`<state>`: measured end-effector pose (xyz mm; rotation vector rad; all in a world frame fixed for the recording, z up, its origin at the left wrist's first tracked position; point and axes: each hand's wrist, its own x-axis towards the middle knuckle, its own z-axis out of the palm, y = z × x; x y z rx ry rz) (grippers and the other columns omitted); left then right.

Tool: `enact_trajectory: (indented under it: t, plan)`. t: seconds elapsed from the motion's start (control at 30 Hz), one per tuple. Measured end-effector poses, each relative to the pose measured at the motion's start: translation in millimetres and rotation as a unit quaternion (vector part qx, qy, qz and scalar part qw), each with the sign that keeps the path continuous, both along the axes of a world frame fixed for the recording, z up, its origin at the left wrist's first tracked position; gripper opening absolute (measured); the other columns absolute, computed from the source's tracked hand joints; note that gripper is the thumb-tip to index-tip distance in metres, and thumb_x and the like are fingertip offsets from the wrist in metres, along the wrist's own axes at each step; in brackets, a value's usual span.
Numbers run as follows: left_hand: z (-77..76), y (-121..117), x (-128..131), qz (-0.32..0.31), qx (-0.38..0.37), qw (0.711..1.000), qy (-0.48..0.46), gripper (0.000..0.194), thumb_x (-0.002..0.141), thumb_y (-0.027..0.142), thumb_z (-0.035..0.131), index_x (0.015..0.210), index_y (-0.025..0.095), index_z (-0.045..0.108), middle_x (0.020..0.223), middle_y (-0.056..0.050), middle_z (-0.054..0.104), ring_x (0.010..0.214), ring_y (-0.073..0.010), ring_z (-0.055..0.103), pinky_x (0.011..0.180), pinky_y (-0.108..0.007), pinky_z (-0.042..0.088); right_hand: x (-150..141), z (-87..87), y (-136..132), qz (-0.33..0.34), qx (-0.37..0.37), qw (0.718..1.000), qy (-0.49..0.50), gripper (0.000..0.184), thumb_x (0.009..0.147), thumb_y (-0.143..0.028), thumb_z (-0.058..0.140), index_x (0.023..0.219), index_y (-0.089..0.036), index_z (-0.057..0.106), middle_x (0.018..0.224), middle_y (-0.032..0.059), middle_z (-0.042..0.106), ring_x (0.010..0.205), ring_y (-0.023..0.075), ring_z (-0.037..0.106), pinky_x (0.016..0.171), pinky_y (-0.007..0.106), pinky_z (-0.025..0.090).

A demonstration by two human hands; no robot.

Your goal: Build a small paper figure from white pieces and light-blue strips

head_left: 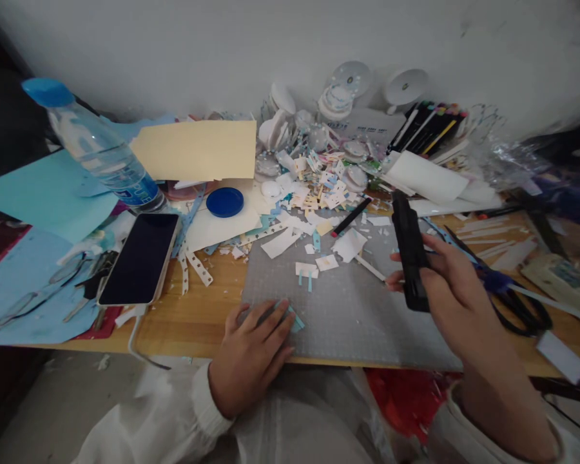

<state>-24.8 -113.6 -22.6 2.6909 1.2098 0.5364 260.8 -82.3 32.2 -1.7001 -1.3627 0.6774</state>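
My left hand (258, 341) lies palm down at the front edge of the grey cutting mat (348, 328), its fingers stretched out. Light blue paper strips (296, 318) show beside and partly under its fingertips. Above the mat's right side, my right hand (457, 283) grips a long, blocky black tool (408, 251); its exact kind is not clear. Left of that tool lies a white stick (370, 267) by a torn white paper piece (350, 245). A small white card with two blue strips (307, 270) rests on the mat between my hands.
Paper scraps (319, 183) pile up at the back before white round ornaments (338, 96). On the left stand a water bottle (109, 151), a phone (142, 258) with a cable, and glasses (33, 296). Black-handled scissors (522, 309) lie right, near pens (430, 125). A blue lid (225, 202) sits mid-table.
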Motion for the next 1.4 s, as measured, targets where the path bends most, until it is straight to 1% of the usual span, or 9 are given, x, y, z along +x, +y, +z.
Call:
enact_trajectory:
  t: [0.1, 0.23, 0.43, 0.63, 0.77, 0.83, 0.9, 1.17, 1.4]
  plan:
    - [-3.0, 4, -1, 0.005, 0.011, 1.000, -0.028, 0.030, 0.098, 0.029, 0.047, 0.123, 0.023, 0.061, 0.128, -0.001, 0.066, 0.113, -0.0221, 0.057, 0.099, -0.042, 0.027, -9, 0.1, -23, 0.035, 0.011, 0.999, 0.036, 0.040, 0.093, -0.037, 0.045, 0.132, -0.028, 0.046, 0.094, 0.0031, 0.063, 0.065, 0.0117, 0.059, 0.063, 0.026, 0.051]
    - [-5.8, 10, 1, 0.024, 0.005, 0.996, -0.084, 0.024, 0.097, 0.026, 0.050, 0.116, 0.026, 0.065, 0.120, 0.001, 0.071, 0.107, -0.0196, 0.060, 0.096, -0.041, 0.029, -15, -10.3, -39, 0.047, -0.071, 0.996, 0.020, 0.039, 0.093, -0.042, 0.046, 0.128, -0.025, 0.054, 0.074, -0.0009, 0.058, 0.063, 0.0124, 0.054, 0.060, 0.024, 0.049]
    - [-5.9, 16, 7, 0.045, -0.008, 0.991, -0.127, 0.023, 0.099, 0.025, 0.047, 0.111, 0.025, 0.066, 0.112, 0.001, 0.074, 0.101, -0.0189, 0.061, 0.094, -0.041, 0.029, -9, -21.5, -58, 0.106, -0.127, 0.985, 0.057, 0.047, 0.091, -0.043, 0.053, 0.133, -0.024, 0.053, 0.098, 0.0062, 0.068, 0.070, 0.0135, 0.061, 0.060, 0.024, 0.053]
    - [-8.8, 14, 7, 0.023, 0.027, 0.997, -0.073, 0.025, 0.099, 0.022, 0.046, 0.113, 0.022, 0.066, 0.115, -0.002, 0.072, 0.108, -0.0207, 0.060, 0.096, -0.040, 0.030, -2, -26.8, -77, 0.129, -0.060, 0.989, -0.039, 0.040, 0.095, -0.034, 0.047, 0.134, -0.024, 0.051, 0.091, 0.0040, 0.068, 0.061, 0.0100, 0.061, 0.055, 0.018, 0.052]
    - [-10.0, 11, 6, 0.017, 0.049, 0.998, -0.034, 0.027, 0.098, 0.022, 0.045, 0.115, 0.019, 0.066, 0.121, -0.004, 0.070, 0.111, -0.0224, 0.059, 0.096, -0.040, 0.032, 1, -36.6, -85, 0.124, -0.005, 0.984, -0.131, 0.042, 0.095, -0.029, 0.047, 0.138, -0.027, 0.046, 0.113, 0.0054, 0.068, 0.094, 0.0140, 0.069, 0.081, 0.020, 0.056]
    - [-9.7, 11, 4, 0.003, 0.047, 0.999, -0.021, 0.029, 0.099, 0.023, 0.044, 0.118, 0.018, 0.065, 0.122, -0.005, 0.069, 0.111, -0.0224, 0.059, 0.096, -0.039, 0.032, 2, -41.7, -89, 0.128, 0.016, 0.977, -0.169, 0.045, 0.095, -0.027, 0.049, 0.139, -0.027, 0.045, 0.126, 0.0056, 0.064, 0.115, 0.0163, 0.062, 0.096, 0.023, 0.050]
    - [-9.3, 12, 3, -0.008, 0.038, 0.999, -0.018, 0.031, 0.099, 0.024, 0.043, 0.120, 0.016, 0.064, 0.123, -0.005, 0.069, 0.111, -0.0223, 0.059, 0.096, -0.039, 0.032, 2, -45.3, -92, 0.140, 0.028, 0.972, -0.189, 0.046, 0.095, -0.025, 0.049, 0.140, -0.026, 0.044, 0.131, 0.0053, 0.062, 0.120, 0.0157, 0.059, 0.100, 0.022, 0.047]
    - [-9.8, 11, 0, -0.011, -0.003, 0.999, -0.031, 0.031, 0.097, 0.025, 0.048, 0.125, 0.021, 0.061, 0.128, -0.003, 0.066, 0.114, -0.0235, 0.057, 0.099, -0.041, 0.028, 6, -46.7, -95, 0.176, 0.060, 0.959, -0.215, 0.045, 0.093, -0.020, 0.051, 0.137, -0.024, 0.047, 0.125, 0.0063, 0.065, 0.114, 0.0151, 0.063, 0.097, 0.020, 0.049]
    - [-7.9, 14, 1, -0.014, -0.004, 0.999, -0.038, 0.030, 0.095, 0.022, 0.050, 0.122, 0.021, 0.063, 0.131, -0.005, 0.064, 0.118, -0.0243, 0.055, 0.100, -0.041, 0.030, 15, -46.6, -103, 0.236, 0.047, 0.938, -0.248, 0.043, 0.093, -0.028, 0.053, 0.136, -0.027, 0.051, 0.100, 0.0055, 0.068, 0.087, 0.0131, 0.069, 0.072, 0.018, 0.057]
